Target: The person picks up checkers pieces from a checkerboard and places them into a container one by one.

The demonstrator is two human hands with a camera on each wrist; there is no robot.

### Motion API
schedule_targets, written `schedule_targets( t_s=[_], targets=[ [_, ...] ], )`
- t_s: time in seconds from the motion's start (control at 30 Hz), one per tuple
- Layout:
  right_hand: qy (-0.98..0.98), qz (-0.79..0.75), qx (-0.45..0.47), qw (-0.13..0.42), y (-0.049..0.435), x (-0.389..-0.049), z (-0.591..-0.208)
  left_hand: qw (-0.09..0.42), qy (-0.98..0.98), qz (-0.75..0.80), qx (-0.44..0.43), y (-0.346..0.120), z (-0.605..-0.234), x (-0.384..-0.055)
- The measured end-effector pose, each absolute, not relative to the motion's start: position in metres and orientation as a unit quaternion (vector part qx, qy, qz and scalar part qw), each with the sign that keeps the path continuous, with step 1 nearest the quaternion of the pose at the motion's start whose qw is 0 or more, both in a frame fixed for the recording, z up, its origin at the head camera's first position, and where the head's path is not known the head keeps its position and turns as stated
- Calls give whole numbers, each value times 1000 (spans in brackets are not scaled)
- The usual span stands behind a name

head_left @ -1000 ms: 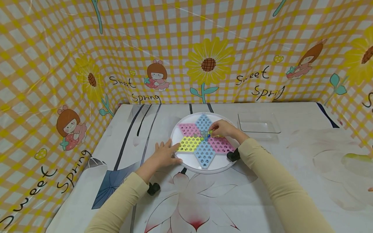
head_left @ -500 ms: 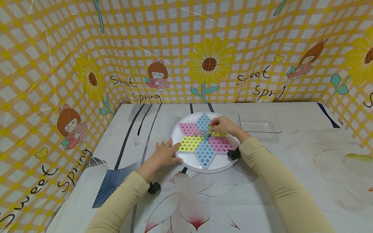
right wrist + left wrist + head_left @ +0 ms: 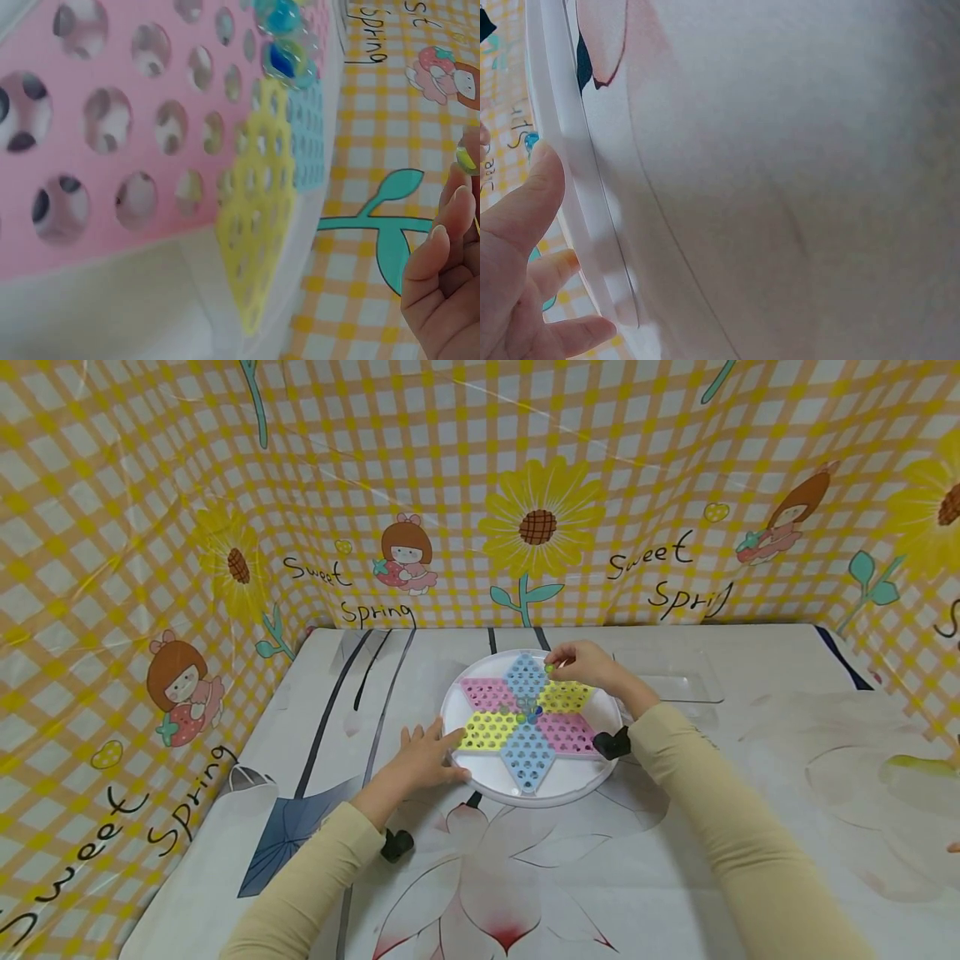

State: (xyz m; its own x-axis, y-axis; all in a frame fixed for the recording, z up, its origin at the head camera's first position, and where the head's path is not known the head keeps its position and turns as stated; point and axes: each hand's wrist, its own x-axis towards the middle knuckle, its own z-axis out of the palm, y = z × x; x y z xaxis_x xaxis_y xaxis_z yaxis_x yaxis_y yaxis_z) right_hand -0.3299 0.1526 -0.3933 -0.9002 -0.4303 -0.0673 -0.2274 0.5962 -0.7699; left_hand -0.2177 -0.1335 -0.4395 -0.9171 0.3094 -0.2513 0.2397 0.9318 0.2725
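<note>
A round white Chinese checkers board [image 3: 573, 777] lies on the table, with a star of pink, yellow and light-blue perforated points. Several glass marbles [image 3: 528, 710] sit clustered at its centre. Over the board's far right part, my right hand [image 3: 588, 667] pinches a yellow-green marble [image 3: 466, 159] between thumb and fingertips, raised above the holes. My left hand [image 3: 420, 758] rests with spread fingers at the board's left rim; in the left wrist view its thumb [image 3: 544, 184] lies against the white edge.
To the right behind the board stands a clear plastic box [image 3: 708, 701], partly hidden by my right hand. A checked cloth with sunflowers [image 3: 538, 527] hangs behind and at the sides. The white tablecloth [image 3: 675, 877] has flower prints. Black wrist cameras [image 3: 396, 844] stick out under both wrists.
My right hand has lifted away from the central marbles toward the far right, carrying the yellow-green marble; the yellow point beneath is uncovered. The left hand has stayed at the rim.
</note>
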Motion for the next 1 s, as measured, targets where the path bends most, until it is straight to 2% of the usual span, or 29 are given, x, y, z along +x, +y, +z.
schedule_targets(
  t_s=[0.37, 1.0],
  targets=[
    [893, -420, -132, 97, 186, -327, -372, 145, 971, 125, 140, -133, -440, -217],
    [908, -400, -88, 82, 264, -321, -381, 145, 972, 122, 138, -134, -442, -218]
  ],
)
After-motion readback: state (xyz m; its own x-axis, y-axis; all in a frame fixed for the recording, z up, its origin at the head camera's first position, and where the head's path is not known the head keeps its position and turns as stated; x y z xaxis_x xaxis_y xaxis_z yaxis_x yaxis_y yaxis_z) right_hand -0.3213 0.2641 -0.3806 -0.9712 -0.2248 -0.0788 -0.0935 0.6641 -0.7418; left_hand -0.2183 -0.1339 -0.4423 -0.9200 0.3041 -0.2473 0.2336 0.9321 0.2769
